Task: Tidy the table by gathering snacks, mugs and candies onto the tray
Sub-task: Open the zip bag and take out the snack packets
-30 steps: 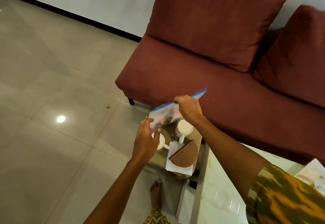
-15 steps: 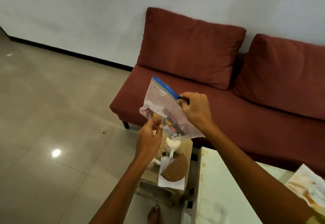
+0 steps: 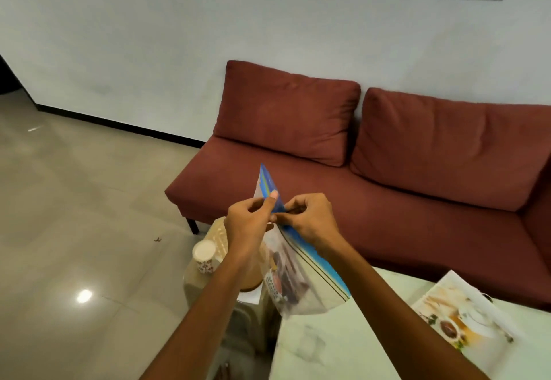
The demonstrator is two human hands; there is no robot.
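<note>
While both hands pinch the blue zip strip of the clear snack bag, I read this step as sealing it. My left hand has thumb and fingers together on the strip; my right hand is clamped on it just beside, thumbs nearly touching. The bag hangs below the grip, its wrapped snacks sagging toward the bottom. To do this well, I'd slide the pinch along the strip while the other hand holds it taut. Beneath the grip to the left sits a patterned mug on what looks like the tray. Below and right lies the pale marble table with a magazine; beyond the grip, a red sofa against a white wall.
</note>
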